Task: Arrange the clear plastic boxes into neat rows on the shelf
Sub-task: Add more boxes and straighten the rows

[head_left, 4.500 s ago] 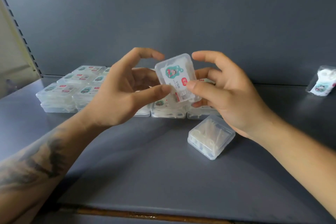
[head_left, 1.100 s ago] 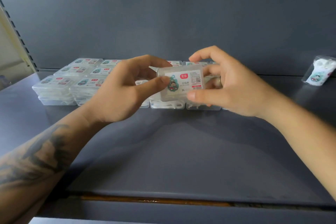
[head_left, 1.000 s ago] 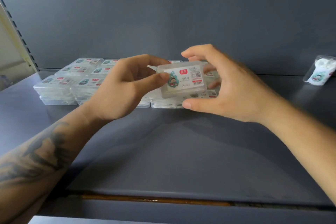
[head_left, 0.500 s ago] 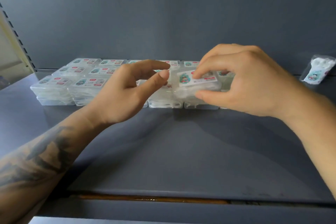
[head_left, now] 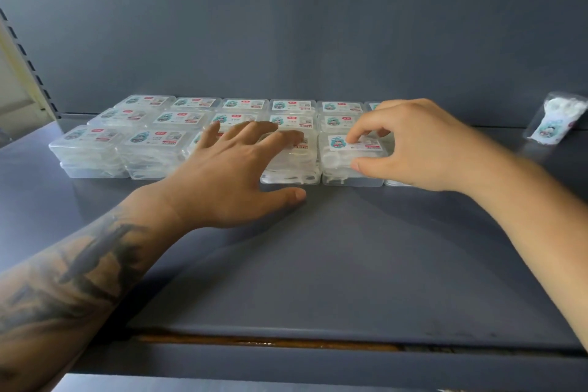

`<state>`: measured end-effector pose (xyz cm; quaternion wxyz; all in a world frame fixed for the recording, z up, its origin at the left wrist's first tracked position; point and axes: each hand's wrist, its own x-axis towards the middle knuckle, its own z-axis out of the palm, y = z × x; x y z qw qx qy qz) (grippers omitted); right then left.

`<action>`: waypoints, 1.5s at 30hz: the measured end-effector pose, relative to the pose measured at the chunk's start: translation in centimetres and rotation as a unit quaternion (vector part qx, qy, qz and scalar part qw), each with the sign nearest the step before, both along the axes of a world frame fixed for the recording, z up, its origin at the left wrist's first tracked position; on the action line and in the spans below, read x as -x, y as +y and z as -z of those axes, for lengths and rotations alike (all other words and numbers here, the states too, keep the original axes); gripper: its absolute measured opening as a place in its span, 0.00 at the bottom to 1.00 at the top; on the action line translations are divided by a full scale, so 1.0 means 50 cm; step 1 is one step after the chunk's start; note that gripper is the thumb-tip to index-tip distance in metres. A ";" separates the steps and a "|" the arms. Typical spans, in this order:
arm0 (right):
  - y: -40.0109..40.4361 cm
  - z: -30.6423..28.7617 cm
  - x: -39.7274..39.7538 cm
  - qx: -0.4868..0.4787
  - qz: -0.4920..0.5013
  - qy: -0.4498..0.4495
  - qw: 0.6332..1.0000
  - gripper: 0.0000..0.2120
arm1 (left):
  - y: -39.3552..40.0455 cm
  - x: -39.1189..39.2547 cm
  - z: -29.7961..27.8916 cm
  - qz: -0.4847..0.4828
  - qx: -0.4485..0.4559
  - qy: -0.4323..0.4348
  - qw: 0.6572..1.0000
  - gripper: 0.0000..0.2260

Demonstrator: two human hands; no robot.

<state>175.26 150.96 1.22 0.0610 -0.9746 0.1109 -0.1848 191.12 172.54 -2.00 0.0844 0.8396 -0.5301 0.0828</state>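
now box point(head_left: 351, 154) sits stacked; left hand point(head_left: 232, 178) flat.

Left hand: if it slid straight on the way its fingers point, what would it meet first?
Probably more stacked boxes in the middle row: the left hand lies spread over the front-row boxes, fingers aimed back-right. Depth is uncertain.

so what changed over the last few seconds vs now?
The labelled clear plastic box, held up in both hands before, now sits on a front-row stack; the right hand still pinches it. The left hand let go and now lies with fingers spread over the neighbouring boxes. The loose box lying on the grey shelf 4.5 s ago is gone from there. The small white packet at far right has stayed put.
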 end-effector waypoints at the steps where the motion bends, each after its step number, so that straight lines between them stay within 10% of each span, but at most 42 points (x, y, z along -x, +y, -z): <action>1: 0.000 0.001 -0.001 0.001 0.001 -0.001 1.000 0.13 | 0.000 0.002 0.000 -0.002 -0.002 -0.003 1.000 0.38; 23: 0.044 -0.012 0.061 0.006 0.058 0.032 0.998 0.29 | 0.000 0.061 -0.035 0.018 0.030 -0.029 0.999 0.37; 45: -0.122 0.033 1.129 -0.020 0.318 0.059 0.946 0.29 | -0.374 1.074 -0.021 0.274 0.013 0.052 0.960 0.28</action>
